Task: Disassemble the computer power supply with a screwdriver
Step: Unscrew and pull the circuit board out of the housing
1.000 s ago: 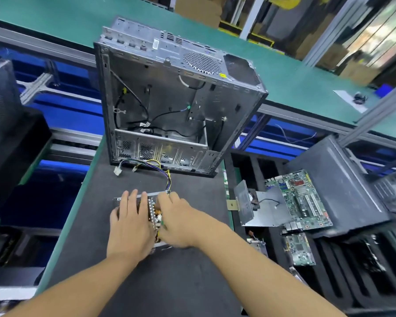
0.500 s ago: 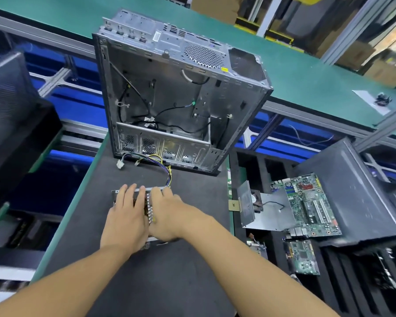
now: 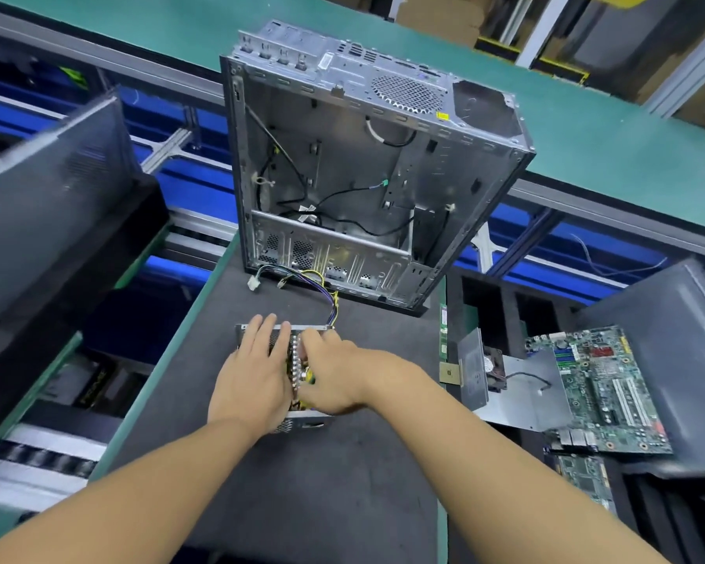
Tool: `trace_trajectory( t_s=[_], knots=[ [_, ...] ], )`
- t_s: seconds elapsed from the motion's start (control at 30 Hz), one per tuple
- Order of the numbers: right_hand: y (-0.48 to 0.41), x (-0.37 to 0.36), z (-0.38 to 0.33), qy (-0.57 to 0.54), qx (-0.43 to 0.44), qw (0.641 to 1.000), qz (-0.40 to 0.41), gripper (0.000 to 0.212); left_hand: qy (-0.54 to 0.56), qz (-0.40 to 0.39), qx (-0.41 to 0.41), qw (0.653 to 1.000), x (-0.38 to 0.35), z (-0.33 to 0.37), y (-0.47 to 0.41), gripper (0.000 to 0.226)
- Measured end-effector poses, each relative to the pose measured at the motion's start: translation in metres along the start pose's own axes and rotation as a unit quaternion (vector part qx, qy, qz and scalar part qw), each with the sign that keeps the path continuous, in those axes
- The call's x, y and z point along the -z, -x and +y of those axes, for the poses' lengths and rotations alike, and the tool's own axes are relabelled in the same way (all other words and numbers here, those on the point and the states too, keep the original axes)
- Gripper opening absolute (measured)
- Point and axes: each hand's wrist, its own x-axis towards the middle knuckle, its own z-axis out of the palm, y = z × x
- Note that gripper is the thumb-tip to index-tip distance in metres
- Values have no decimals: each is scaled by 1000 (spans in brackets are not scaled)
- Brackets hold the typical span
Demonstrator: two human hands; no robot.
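The power supply (image 3: 298, 362) lies on the dark mat, a metal box with a perforated cover and a row of metal fins showing between my hands. My left hand (image 3: 251, 380) presses flat on its left half with straight fingers. My right hand (image 3: 334, 376) covers the right half, its fingers curled down over the far edge and the inner parts. A bundle of yellow, purple and black wires (image 3: 328, 297) runs from the box toward the case. No screwdriver is in view.
An open, emptied computer case (image 3: 342, 177) stands just behind the power supply, on the mat's far edge. A motherboard (image 3: 603, 384) and a metal plate with a fan (image 3: 493, 374) lie in black trays at the right. A dark panel (image 3: 45, 197) leans at the left.
Both hands stay on the power supply and hold almost the same places. My head has turned, so the case and the trays sit differently in view.
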Motion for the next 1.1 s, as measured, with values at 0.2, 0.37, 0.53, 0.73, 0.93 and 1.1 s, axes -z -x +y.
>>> trace_trajectory(
  t_s=[0.2,0.37,0.53,0.73,0.93,1.1],
  knots=[
    [1,-2,-7,27,16,997,70,27,12,8,-1,1000,-1,1,1,69],
    [-1,5,-6,6,36,999,-17,50,21,10,-4,1000,0,1,-1,69],
    [1,-4,-9,79,-40,994,57,52,8,2,5,1000,-1,1,0,71],
    [6,0,-5,34,27,999,13,45,15,7,13,1000,-2,2,-1,72],
    [5,1,-3,22,-45,998,33,41,38,13,16,999,-3,2,-1,70],
    [3,0,-6,6,10,999,53,25,49,20,14,998,-2,2,-1,70]
  ],
)
